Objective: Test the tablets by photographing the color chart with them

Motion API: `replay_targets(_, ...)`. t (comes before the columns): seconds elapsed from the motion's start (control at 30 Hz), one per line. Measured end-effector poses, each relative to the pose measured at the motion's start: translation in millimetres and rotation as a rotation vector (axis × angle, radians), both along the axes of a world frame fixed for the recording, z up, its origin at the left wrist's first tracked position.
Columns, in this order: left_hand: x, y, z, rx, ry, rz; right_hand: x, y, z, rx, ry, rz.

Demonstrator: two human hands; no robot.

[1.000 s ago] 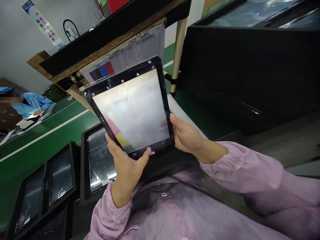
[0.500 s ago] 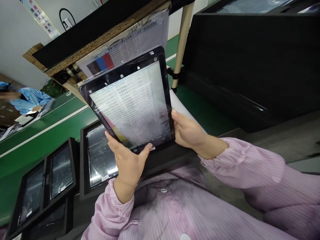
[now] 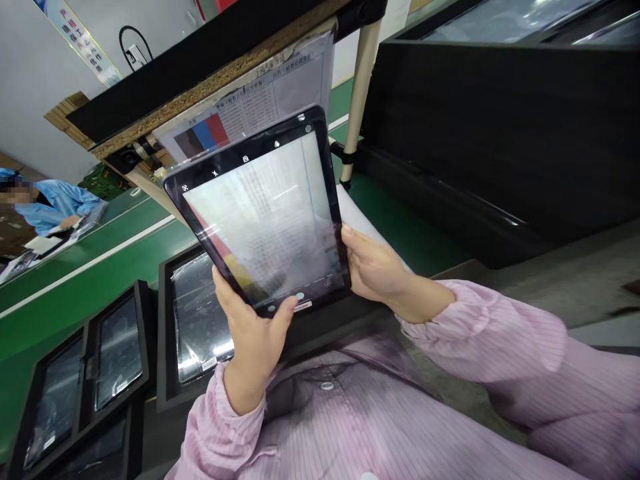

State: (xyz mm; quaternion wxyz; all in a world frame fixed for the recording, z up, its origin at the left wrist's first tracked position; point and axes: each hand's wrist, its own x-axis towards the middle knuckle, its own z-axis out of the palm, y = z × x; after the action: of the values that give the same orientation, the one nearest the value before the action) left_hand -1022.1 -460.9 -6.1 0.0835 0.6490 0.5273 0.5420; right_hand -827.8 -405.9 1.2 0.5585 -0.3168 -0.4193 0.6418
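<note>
Holding a black tablet (image 3: 260,213) up before a printed sheet (image 3: 260,100) with black, blue and red swatches, left hand (image 3: 255,333) and right hand (image 3: 373,267) both grip its lower edge; screen text is too blurred to read.

This is an electronics assembly or inspection line in a factory. A green conveyor belt (image 3: 75,280) with a white stripe runs along the left, and black trays (image 3: 165,333) holding bagged tablets sit at its near edge. Far left, a co-worker in a blue smock (image 3: 60,203) works at the same belt. A printed test chart (image 3: 260,100) with colour patches hangs under the overhead shelf, and tall black tray stacks (image 3: 500,133) stand on the right.
</note>
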Motion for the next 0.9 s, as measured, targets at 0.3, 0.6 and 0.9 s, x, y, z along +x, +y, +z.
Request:
replay_targets(0.3, -20.1, 2.4, 20.3, -0.293, -1.020, -0.161, 11.0, -15.1, 27.8, 0.470, -0.312, -0.042)
replay_targets(0.6, -21.9, -1.0, 8.3, -0.394, -0.783, -0.250, 26.4, -1.0, 63.6, 0.575, -0.710, -0.222)
replay_targets(0.9, -3.6, 5.4, 8.1, -0.518, -0.681, -0.245, 10.4, 40.7, 25.7, 0.064, -0.287, -0.141)
